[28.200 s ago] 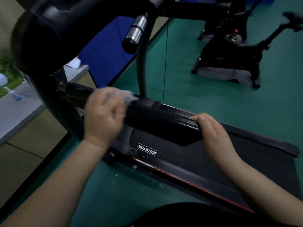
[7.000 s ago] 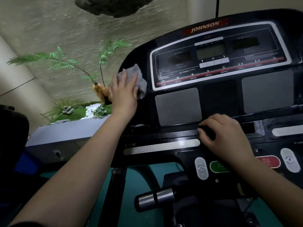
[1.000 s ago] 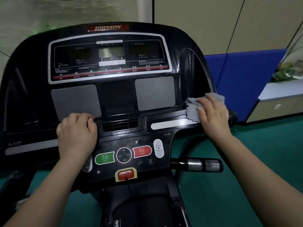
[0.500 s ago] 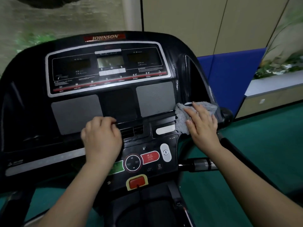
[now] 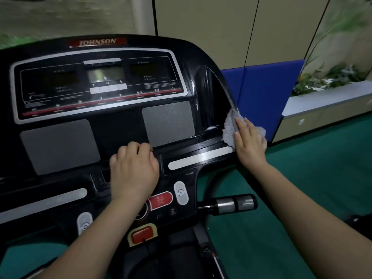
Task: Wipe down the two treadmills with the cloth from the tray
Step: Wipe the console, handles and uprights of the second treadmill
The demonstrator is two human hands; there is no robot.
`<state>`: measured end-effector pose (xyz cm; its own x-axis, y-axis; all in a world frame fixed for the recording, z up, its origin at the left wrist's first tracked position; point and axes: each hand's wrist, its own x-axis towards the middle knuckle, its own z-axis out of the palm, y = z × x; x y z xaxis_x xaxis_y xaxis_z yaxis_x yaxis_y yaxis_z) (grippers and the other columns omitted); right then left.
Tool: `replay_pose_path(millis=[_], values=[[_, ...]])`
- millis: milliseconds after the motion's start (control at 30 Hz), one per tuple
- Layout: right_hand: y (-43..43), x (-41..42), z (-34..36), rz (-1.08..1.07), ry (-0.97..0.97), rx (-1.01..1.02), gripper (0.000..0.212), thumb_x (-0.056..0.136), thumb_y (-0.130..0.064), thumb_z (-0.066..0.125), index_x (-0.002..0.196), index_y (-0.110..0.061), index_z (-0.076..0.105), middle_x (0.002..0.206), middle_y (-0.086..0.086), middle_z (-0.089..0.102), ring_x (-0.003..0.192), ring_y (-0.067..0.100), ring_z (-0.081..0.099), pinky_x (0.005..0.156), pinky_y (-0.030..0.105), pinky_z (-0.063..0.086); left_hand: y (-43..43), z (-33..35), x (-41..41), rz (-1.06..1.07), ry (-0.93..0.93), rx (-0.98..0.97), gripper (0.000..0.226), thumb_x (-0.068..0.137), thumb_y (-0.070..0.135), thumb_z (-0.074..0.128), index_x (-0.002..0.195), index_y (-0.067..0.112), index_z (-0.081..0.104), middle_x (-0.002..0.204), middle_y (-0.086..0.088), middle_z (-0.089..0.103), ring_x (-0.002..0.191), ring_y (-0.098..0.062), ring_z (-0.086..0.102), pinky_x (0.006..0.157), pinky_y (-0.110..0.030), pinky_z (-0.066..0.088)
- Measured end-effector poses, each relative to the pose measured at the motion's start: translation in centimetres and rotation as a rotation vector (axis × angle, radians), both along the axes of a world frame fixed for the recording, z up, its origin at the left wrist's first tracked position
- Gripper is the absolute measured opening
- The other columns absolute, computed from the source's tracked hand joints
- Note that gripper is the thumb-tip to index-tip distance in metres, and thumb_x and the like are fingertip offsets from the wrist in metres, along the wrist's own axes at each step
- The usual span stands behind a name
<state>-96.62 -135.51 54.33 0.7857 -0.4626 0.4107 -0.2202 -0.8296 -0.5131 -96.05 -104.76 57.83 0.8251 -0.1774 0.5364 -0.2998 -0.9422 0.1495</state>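
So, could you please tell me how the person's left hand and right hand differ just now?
The right hand presses a grey cloth against the right edge of the console; the left hand has no cloth. The right hand's fingers lie straight, while the left hand's fingers curl over the console's middle ledge. Both rest on the same console.

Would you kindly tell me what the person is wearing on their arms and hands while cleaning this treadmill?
Nothing that shows. The left hand and right hand have no gloves, rings or watch. The left forearm and right forearm are uncovered, with no sleeve up to the frame's edge. The visible nails look short.
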Motion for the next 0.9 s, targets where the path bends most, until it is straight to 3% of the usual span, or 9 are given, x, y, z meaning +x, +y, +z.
replay_pose_path(millis=[200, 367, 500, 633, 900], values=[[-1.1, 4.6, 3.4, 0.188, -0.088, -0.022, 0.050, 0.102, -0.040, 0.028, 0.151, -0.036, 0.019, 0.158, 0.002, 0.020, 0.142, 0.024, 0.024, 0.113, 0.048, 0.026, -0.3, 0.1, 0.0, 0.033, 0.003, 0.022, 0.033, 0.087, 0.031, 0.035, 0.098, 0.018, 0.063, 0.094, -0.003, 0.058, 0.087, -0.026, 0.050, 0.077, -0.042, 0.038], [-1.5, 10.1, 7.6, 0.245, -0.175, -0.053, 0.052, 0.102, -0.034, 0.030, 0.152, -0.030, 0.016, 0.148, 0.010, 0.033, 0.129, 0.030, 0.039, 0.103, 0.041, 0.035, -0.4, 0.1, 0.1, 0.056, -0.026, 0.027, 0.032, 0.085, 0.031, 0.036, 0.097, 0.019, 0.063, 0.092, -0.001, 0.057, 0.085, -0.025, 0.050, 0.076, -0.043, 0.039], [-0.7, 14.6, 11.8, 0.272, -0.177, -0.094, 0.050, 0.103, -0.038, 0.028, 0.152, -0.033, 0.018, 0.144, 0.013, 0.038, 0.125, 0.033, 0.041, 0.097, 0.042, 0.038, -0.4, 0.0, 0.2, 0.058, -0.034, 0.023, 0.034, 0.085, 0.032, 0.035, 0.097, 0.019, 0.063, 0.092, 0.000, 0.056, 0.085, -0.025, 0.051, 0.078, -0.042, 0.039], [0.9, 18.5, 15.6, 0.343, -0.183, -0.139, 0.051, 0.100, -0.043, 0.021, 0.150, -0.037, 0.022, 0.141, 0.012, 0.043, 0.125, 0.033, 0.041, 0.100, 0.042, 0.035, -0.5, 0.1, 0.3, 0.063, -0.008, 0.042, 0.034, 0.085, 0.033, 0.035, 0.099, 0.021, 0.063, 0.093, 0.003, 0.055, 0.086, -0.021, 0.050, 0.079, -0.039, 0.038], [5.1, 22.1, 20.0, 0.430, -0.171, -0.392, 0.045, 0.100, -0.039, 0.031, 0.145, -0.040, 0.033, 0.140, 0.009, 0.046, 0.129, 0.030, 0.042, 0.103, 0.043, 0.035, -0.4, 0.2, 0.5, 0.080, 0.017, 0.045, 0.033, 0.085, 0.035, 0.034, 0.097, 0.024, 0.063, 0.093, 0.006, 0.055, 0.086, -0.019, 0.051, 0.080, -0.037, 0.039]])
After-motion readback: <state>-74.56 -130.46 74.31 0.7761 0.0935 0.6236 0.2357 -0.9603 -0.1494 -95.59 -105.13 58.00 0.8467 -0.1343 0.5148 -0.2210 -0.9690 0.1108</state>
